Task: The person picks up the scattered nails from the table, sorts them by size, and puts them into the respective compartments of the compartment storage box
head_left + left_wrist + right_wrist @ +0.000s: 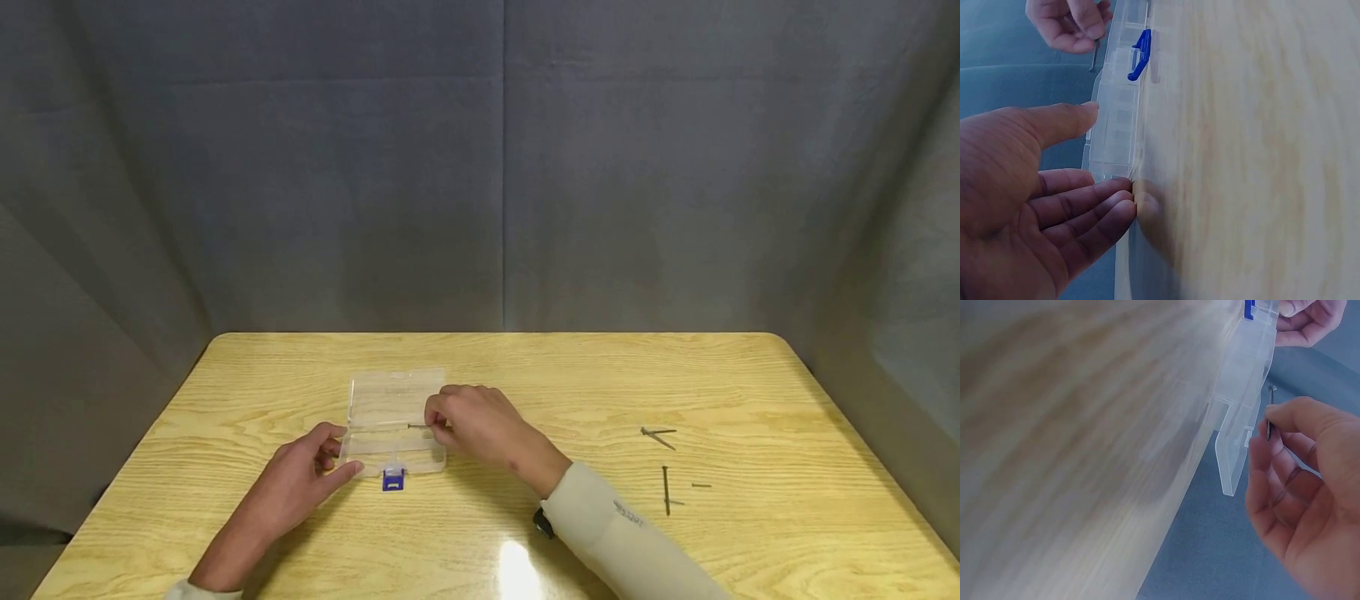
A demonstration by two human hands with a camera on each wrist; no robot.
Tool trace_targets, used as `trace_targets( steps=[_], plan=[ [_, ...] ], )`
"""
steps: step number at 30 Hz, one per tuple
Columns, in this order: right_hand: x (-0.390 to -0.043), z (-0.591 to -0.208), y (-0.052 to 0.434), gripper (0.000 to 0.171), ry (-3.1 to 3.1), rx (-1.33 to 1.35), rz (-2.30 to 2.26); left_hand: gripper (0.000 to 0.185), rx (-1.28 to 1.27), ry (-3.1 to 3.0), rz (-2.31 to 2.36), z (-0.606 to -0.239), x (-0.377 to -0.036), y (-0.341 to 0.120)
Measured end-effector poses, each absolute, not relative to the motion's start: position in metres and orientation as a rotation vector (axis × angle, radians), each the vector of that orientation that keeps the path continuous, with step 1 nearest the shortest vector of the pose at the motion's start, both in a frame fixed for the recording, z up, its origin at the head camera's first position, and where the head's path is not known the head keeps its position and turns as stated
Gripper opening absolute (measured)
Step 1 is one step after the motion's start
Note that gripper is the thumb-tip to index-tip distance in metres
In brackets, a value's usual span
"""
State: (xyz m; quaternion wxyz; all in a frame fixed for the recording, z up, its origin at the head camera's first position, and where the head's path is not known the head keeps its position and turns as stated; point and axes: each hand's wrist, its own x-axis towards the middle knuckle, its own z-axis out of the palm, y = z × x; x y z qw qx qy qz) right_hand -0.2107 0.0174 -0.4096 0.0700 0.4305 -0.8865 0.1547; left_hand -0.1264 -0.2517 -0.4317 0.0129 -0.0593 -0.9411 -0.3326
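A clear plastic box (422, 461) with a blue latch (393, 479) lies on the table, its lid (397, 392) swung back. My left hand (300, 479) is at the box's left end. Its thumb touches the front corner, and its fairly straight fingers (1100, 234) rest by the end wall. Over the box, my right hand (480, 423) pinches a thin metal nail (417, 427) between thumb and fingertips. The nail's head points left in the head view; the fingers hide its other end. In the right wrist view, the nail (1270, 400) appears apart from the box.
Several loose nails lie to the right on the wooden table (600, 375): two crossed nails (660, 434), a longer nail (665, 490) over a shorter one, and a small nail (701, 485). Grey curtains (502, 167) hang behind and at both sides of the table.
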Motion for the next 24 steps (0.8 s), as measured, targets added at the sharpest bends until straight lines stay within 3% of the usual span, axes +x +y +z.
trace_targets(
  steps=[24],
  plan=[
    [-0.218,-0.406,-0.009,0.005,-2.72,1.354,0.562,0.043,-0.196,-2.921,-1.071,-0.432,-0.127,-0.253]
  ],
)
